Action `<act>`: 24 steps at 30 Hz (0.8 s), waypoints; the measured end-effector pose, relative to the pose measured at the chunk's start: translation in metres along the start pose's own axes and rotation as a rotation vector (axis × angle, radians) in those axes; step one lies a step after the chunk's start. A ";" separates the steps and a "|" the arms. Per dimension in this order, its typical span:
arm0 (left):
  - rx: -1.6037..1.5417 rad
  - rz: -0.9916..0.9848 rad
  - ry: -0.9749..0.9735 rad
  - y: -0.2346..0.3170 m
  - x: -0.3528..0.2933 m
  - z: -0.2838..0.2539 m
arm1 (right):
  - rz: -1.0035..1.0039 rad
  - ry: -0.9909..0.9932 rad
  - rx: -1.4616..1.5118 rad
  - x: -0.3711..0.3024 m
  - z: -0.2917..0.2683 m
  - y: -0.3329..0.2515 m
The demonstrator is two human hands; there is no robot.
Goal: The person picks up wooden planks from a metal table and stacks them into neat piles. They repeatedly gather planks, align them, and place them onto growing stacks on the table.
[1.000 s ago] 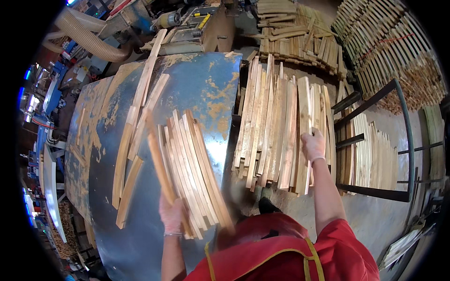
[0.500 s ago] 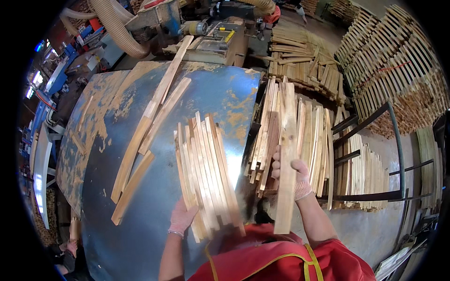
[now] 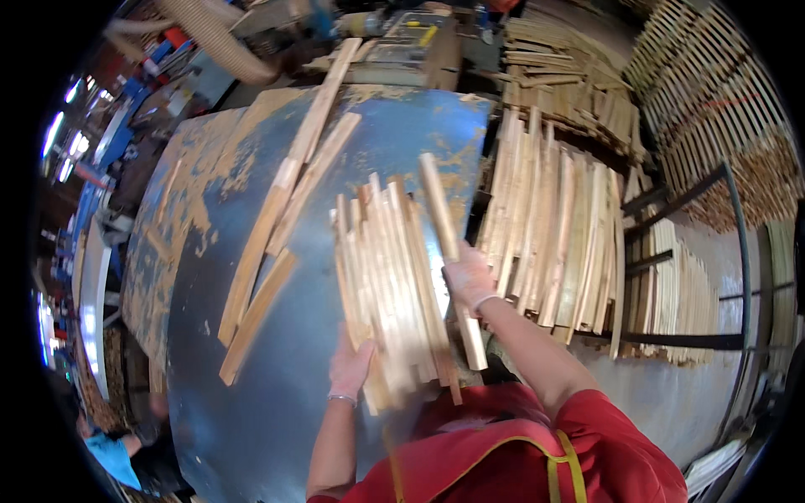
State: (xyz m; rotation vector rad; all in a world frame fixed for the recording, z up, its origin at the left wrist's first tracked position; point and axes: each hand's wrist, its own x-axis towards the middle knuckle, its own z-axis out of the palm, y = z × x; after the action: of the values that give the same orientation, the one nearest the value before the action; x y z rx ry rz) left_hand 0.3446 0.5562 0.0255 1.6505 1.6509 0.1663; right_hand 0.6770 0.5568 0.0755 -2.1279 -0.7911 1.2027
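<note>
My right hand [image 3: 471, 279], in a pale pinkish glove, is closed around the middle of a single wooden strip [image 3: 437, 194]. This strip slants along the right side of a bundle of light wooden strips [image 3: 390, 277] lying side by side. At the near left edge of the bundle, my gloved left hand [image 3: 350, 369] grips the outer strips, thumb on top; its other fingers are partly hidden and blurred. The near ends of the bundle reach toward my red apron [image 3: 478, 436]. Beneath lies a blue-grey metal tabletop [image 3: 243, 427].
Several longer strips [image 3: 251, 272] lie on the tabletop left of the bundle, among patches of sawdust [image 3: 189, 189]. Stacked strips [image 3: 553, 243] stand to the right, beside a dark metal rack [image 3: 734, 251]. A machine [image 3: 411, 59] and a ribbed hose [image 3: 214, 42] are at the back.
My right hand has carried its strip leftward from over the right-hand stack to the bundle's right side, turning it. My left hand stays on the bundle. The view has shifted somewhat.
</note>
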 end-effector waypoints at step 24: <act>0.432 0.903 -0.086 0.291 0.013 0.185 | 0.192 0.369 -0.296 0.052 -0.197 0.158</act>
State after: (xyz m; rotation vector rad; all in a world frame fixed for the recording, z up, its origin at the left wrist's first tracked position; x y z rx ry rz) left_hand 0.6871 0.5330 0.0651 2.6024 0.7965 0.1809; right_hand 0.9065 0.4526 0.0203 -2.6173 -0.6384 0.7767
